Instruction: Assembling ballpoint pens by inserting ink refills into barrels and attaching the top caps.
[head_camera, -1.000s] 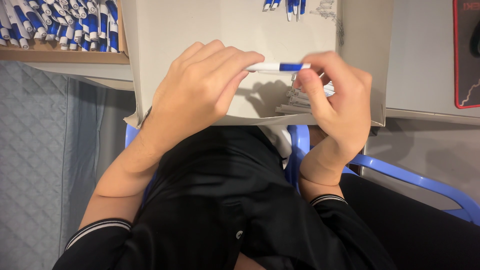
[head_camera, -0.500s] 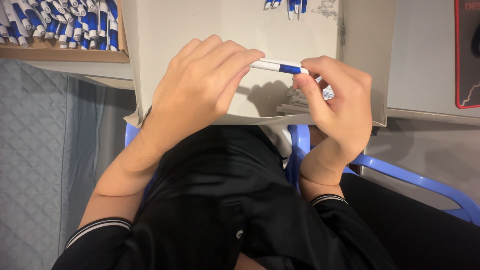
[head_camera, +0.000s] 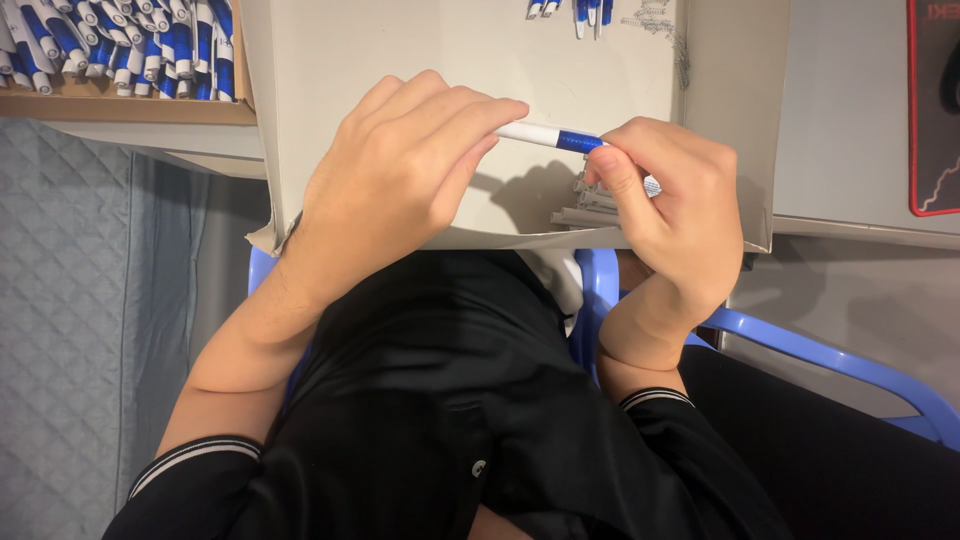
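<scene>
Head view: slim white-and-blue plastic pen (head_camera: 552, 136) pinched end to end, left hand (head_camera: 400, 170) and right hand (head_camera: 675, 200) both closed on it, steadied above shallow grey cardboard tray (head_camera: 300, 120).

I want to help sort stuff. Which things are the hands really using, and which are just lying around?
In use:
- white and blue pen, held by the left hand and right hand
- grey cardboard tray under the hands
- grey parts by the right hand

Lying about:
- box of white and blue pens
- black mat with red edge
- blue chair
</scene>
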